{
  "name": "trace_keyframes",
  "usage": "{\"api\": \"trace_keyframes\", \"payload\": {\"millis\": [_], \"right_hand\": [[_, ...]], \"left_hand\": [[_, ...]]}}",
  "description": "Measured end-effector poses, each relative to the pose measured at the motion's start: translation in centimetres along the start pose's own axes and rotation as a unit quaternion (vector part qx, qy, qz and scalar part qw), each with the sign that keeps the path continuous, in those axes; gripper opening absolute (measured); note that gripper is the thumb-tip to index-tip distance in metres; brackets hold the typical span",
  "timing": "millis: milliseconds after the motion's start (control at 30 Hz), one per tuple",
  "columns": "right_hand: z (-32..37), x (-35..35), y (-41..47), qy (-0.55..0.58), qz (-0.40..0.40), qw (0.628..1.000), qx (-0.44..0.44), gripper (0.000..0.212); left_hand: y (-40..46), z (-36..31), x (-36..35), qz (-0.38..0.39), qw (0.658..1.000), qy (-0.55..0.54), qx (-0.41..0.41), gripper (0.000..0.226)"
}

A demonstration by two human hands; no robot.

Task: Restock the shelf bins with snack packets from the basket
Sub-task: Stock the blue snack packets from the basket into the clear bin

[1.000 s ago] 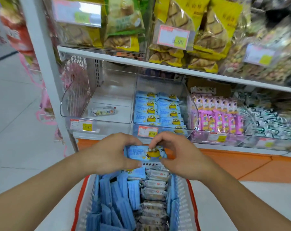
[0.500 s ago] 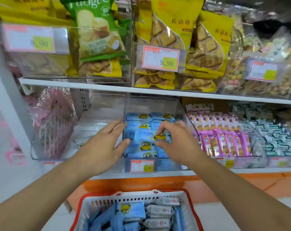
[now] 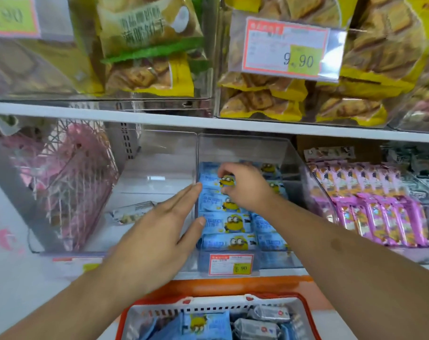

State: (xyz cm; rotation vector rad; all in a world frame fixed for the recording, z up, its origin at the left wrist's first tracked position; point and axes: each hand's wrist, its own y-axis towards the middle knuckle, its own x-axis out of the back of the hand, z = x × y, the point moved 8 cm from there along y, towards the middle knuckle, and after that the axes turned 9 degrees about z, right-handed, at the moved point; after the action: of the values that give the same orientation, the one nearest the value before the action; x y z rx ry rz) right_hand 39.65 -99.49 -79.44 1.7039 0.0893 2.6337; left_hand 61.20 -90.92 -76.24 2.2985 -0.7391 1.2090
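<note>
A blue snack packet point(image 3: 220, 180) is pinched by the right hand point(image 3: 245, 190) inside the clear bin point(image 3: 242, 148). The left hand point(image 3: 159, 236) is held flat, fingers straight, against the bin's left wall. More packets are contained in the basket point(image 3: 311, 312) below.

Just a shop aisle really: white shelf boards point(image 3: 208, 122) on an orange base strip point(image 3: 233, 287), pale floor point(image 3: 2, 278) off to the left, flat even lighting everywhere.

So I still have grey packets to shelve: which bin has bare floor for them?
The left clear bin: its floor is bare behind and beside the lone grey packet, between the pink wire rack and the blue-packet bin. That bin and the pink-packet bin are crowded.
</note>
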Motion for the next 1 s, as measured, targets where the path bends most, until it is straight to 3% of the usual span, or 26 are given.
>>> {"api": "trace_keyframes", "payload": {"millis": [133,367,533,600,700,800,900,1000], "right_hand": [[-0.8,0.1,-0.9,0.086,0.021,0.996,-0.001,0.03],[-0.2,1.6,-3.4,0.1,0.026,0.995,-0.006,0.033],[0.5,3.7,-8.8,0.119,-0.004,0.993,-0.01,0.02],[1.0,4.4,-11.8,0.123,-0.03,0.992,-0.011,0.011],[3.2,4.5,-17.5,0.167,-0.052,0.984,0.022,0.018],[5.6,1.4,-22.7,0.193,0.012,0.98,0.035,0.016],[5.9,-5.7,-25.8,0.156,0.134,0.979,0.006,0.011],[5.5,-14.3,-28.3,0.097,0.294,0.951,-0.021,0.017]], "left_hand": [[0.0,-0.2,0.0,0.005,1.0,-0.02,0.011,0.067],[-0.3,-0.3,0.1,0.025,0.999,-0.041,0.01,0.067],[-1.7,-1.6,0.7,0.039,0.998,-0.044,0.015,0.065],[-3.2,-2.4,1.4,0.016,0.999,-0.033,0.012,0.062],[-5.7,-3.1,2.3,-0.031,0.999,-0.016,0.009,0.05],[-8.3,-3.0,1.1,-0.021,0.999,-0.008,0.025,0.033],[-11.7,-0.8,-3.3,0.054,0.997,0.034,0.052,0.024],[-16.3,3.1,-9.1,0.174,0.976,0.056,0.117,0.057]]}}
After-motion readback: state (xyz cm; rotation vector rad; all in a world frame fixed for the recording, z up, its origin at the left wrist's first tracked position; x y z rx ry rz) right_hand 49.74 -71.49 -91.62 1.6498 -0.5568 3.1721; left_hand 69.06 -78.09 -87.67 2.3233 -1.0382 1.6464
